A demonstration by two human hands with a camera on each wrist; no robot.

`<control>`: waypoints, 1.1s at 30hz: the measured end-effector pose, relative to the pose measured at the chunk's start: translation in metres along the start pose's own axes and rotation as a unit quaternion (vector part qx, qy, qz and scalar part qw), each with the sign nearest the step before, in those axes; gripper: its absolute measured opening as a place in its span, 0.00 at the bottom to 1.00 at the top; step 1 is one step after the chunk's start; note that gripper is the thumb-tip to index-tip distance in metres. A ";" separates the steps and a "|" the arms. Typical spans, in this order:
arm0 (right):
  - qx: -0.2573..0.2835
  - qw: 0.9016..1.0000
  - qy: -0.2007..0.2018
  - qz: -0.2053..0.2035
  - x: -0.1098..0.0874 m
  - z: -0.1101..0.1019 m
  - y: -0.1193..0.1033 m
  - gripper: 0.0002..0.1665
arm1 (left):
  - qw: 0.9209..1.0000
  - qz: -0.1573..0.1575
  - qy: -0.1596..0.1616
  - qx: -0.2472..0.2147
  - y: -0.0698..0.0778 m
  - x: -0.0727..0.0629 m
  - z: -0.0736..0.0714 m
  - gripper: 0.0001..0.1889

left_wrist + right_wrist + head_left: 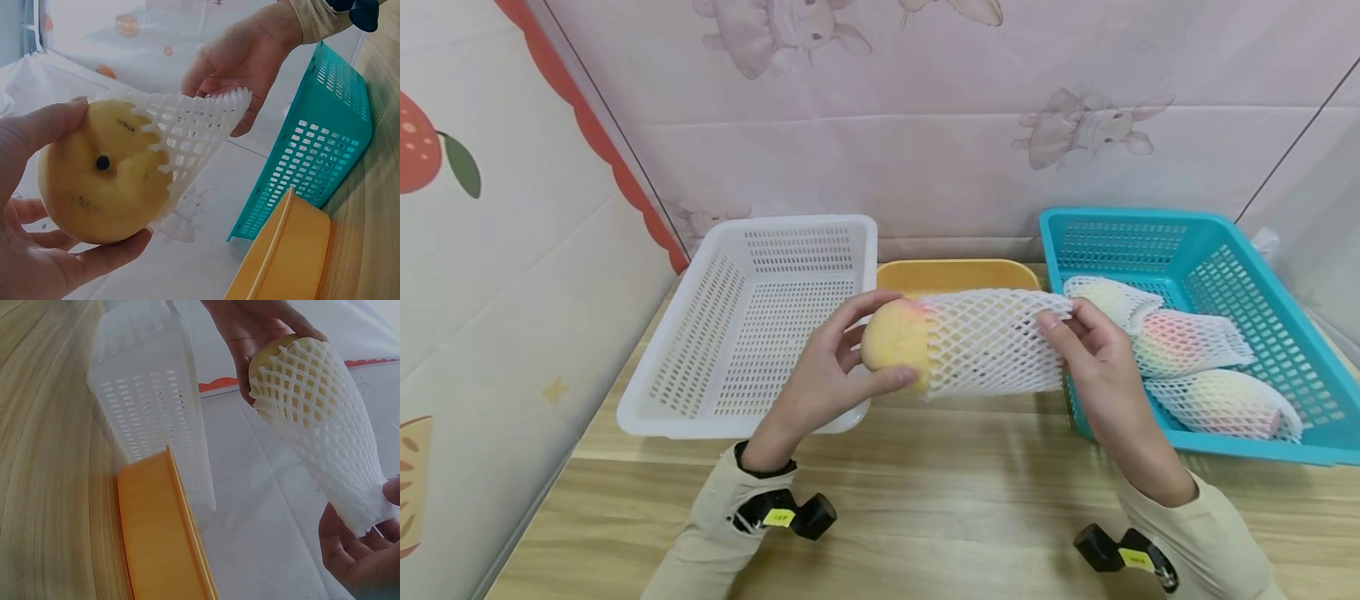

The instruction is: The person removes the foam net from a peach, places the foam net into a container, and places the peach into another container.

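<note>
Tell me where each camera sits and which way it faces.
Head: worn on the head, facing forward and down at the fruit; left hand, right hand and sleeves show.
Left wrist: on that wrist, facing the fruit with the blue basket beyond; both hands show.
Right wrist: on that wrist, facing the net with the white basket beyond; both hands show.
Both wrist views share the fruit, net and yellow tub.

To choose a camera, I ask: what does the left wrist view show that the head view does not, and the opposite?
The left wrist view alone shows a dark round spot on the held fruit.
The head view alone shows the white basket and three netted fruits in the blue basket.
Both share that fruit, its white net, left hand, right hand, blue basket and yellow tub.
</note>
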State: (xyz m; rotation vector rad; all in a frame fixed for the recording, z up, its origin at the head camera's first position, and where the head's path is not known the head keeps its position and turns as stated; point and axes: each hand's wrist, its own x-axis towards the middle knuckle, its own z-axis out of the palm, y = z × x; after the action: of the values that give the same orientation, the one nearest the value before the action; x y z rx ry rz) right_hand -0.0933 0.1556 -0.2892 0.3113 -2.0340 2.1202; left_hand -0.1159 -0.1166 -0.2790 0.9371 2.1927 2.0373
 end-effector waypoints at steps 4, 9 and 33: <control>0.006 1.000 0.001 -0.002 0.000 0.000 0.001 0.12 | 1.000 0.000 -0.001 0.004 0.000 0.000 -0.001 0.37; 0.012 1.000 0.000 -0.001 0.000 -0.001 0.001 0.11 | 1.000 -0.002 0.000 0.008 -0.001 0.000 -0.002 0.36; 0.041 0.999 -0.019 0.024 0.001 -0.005 0.001 0.12 | 1.000 0.004 0.003 0.008 -0.001 -0.001 -0.006 0.36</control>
State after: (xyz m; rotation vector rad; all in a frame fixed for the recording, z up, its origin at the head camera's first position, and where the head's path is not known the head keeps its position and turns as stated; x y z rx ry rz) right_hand -0.0944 0.1604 -0.2906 0.3205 -1.9985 2.2485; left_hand -0.1182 -0.1225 -0.2789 0.9427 2.2141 2.0322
